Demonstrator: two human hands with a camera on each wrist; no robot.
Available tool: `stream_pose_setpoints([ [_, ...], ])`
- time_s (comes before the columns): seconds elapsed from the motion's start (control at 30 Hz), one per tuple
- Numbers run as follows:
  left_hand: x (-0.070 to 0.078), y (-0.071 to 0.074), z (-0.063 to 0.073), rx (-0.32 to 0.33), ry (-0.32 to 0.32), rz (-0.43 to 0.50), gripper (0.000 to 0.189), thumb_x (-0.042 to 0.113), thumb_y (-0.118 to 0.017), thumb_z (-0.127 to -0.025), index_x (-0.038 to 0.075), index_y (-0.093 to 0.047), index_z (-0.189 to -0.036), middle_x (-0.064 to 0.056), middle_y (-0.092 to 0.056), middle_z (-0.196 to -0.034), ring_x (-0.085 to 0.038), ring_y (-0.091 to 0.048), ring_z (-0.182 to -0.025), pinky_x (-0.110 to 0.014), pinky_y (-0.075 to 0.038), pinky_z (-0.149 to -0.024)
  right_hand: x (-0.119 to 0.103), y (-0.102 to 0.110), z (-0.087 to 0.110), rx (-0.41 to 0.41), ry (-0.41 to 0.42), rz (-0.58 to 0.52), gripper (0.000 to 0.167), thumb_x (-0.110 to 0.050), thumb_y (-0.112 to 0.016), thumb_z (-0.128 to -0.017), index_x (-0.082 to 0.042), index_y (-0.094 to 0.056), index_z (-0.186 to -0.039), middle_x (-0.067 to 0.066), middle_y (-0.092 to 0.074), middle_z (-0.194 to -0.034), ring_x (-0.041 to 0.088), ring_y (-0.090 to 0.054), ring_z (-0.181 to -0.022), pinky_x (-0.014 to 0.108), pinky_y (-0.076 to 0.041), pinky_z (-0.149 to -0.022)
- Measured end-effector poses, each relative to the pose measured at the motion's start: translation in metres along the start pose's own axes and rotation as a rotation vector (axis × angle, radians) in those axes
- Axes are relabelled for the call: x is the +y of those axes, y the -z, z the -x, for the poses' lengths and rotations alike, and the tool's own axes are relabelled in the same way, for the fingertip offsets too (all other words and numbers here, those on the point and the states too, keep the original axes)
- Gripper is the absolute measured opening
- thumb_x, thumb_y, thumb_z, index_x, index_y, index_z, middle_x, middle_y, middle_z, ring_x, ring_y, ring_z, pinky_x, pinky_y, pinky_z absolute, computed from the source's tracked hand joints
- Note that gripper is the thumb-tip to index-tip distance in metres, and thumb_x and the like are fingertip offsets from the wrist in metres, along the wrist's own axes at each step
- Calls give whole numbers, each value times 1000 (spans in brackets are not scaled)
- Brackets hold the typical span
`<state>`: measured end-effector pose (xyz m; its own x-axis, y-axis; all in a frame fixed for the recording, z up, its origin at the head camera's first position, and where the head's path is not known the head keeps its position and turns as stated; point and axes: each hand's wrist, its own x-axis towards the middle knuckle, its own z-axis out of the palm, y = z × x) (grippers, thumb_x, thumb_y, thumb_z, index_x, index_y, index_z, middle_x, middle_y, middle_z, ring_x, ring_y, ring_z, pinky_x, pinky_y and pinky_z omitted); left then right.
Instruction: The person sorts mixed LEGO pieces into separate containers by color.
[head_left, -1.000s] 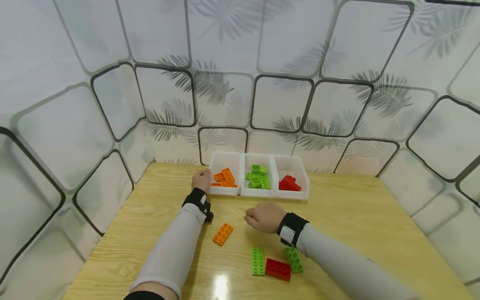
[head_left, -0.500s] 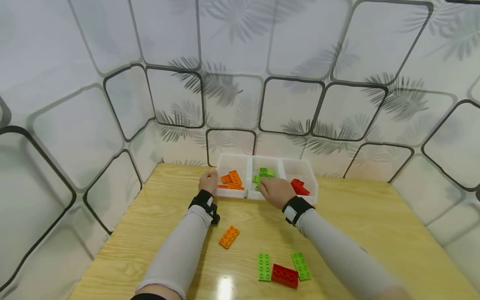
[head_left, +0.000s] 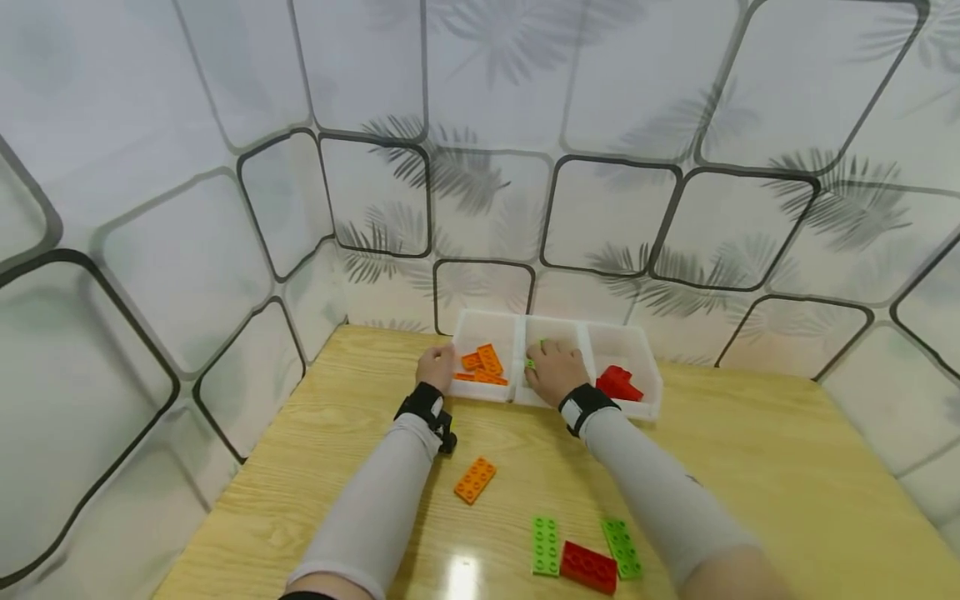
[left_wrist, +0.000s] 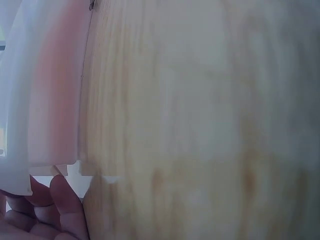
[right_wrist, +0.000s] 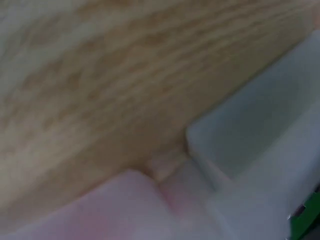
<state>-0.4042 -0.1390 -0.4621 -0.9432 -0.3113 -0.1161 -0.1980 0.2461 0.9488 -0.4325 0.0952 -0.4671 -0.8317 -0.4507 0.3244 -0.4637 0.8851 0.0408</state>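
My left hand [head_left: 435, 369] grips the left end of a white three-compartment tray [head_left: 480, 393]. The left wrist view shows curled fingers [left_wrist: 67, 200] at its rim. Orange toy bricks [head_left: 489, 360] lie in the left compartment. My right hand [head_left: 555, 371] is in the middle compartment, its fingers spread and pointing down over green bricks [head_left: 530, 363] it mostly covers; its fingertips are hidden. Red bricks [head_left: 618, 383] fill part of the right compartment. The right wrist view is dark and blurred, showing tray walls [right_wrist: 260, 115] and a bit of a green brick [right_wrist: 306, 217].
On the wooden table [head_left: 720, 467] nearer me lie an orange brick [head_left: 476, 480], a green brick [head_left: 545, 546], a red brick [head_left: 589, 567] and another green brick [head_left: 622, 548]. A patterned curtain [head_left: 487, 208] stands behind the tray and along both sides.
My right hand has moved from above the table forward into the middle compartment, and its fingers have spread. My left hand stays at the tray's left end. The view has shifted left.
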Motion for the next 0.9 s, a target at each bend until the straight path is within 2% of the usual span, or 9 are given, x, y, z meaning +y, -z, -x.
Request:
stream_pose_setpoints([
  [0.17, 0, -2, 2, -12, 2, 4, 47, 37, -42, -104, 0, -57, -129, -21, -58, -126, -36, -54, -112, -47, -41, -98, 4, -7, 3, -56, -25, -11, 41, -34, -52, -97, -13, -57, -132, 15, -52, -132, 38, -46, -121, 54, -36, -97],
  [0.33, -2, -1, -2, 2, 1, -6, 47, 37, -41, -104, 0, -57, -127, -21, -58, -126, -35, -55, -110, -46, -42, -97, 4, -9, -1, -70, 1, 7, 58, -37, -50, -98, -10, -39, -149, 15, -31, -155, 38, -26, -140, 58, -20, -111],
  [0.4, -3, -1, -2, 3, 0, -3, 47, 38, -42, -104, -1, -58, -127, -21, -59, -124, -36, -56, -108, -46, -42, -95, 4, -8, 0, -54, 11, 1, 62, -35, -50, -97, -7, -34, -151, 16, -27, -157, 38, -22, -142, 58, -18, -112],
  [0.53, -3, -3, 1, -1, 4, -6, 48, 38, -42, -104, 0, -58, -127, -21, -59, -123, -36, -56, -106, -46, -43, -94, 4, -3, 4, -27, 20, -29, 68, -32, -55, -95, -4, -30, -152, 17, -27, -156, 38, -22, -143, 56, -19, -112],
  [0.7, -2, -4, 2, -6, 11, -28, 49, 39, -41, -104, -1, -57, -128, -21, -58, -125, -36, -56, -108, -46, -43, -95, 3, 5, 9, -45, 22, -59, 71, -30, -58, -95, -2, -27, -152, 18, -26, -157, 38, -21, -143, 53, -18, -114],
  [0.9, 1, 2, -1, -5, 18, -1, 49, 38, -42, -103, 0, -58, -128, -21, -58, -127, -36, -55, -113, -46, -41, -99, 5, 14, 13, -58, 37, -50, 77, -33, -61, -95, -2, -23, -154, 17, -22, -158, 37, -18, -144, 51, -16, -115],
])
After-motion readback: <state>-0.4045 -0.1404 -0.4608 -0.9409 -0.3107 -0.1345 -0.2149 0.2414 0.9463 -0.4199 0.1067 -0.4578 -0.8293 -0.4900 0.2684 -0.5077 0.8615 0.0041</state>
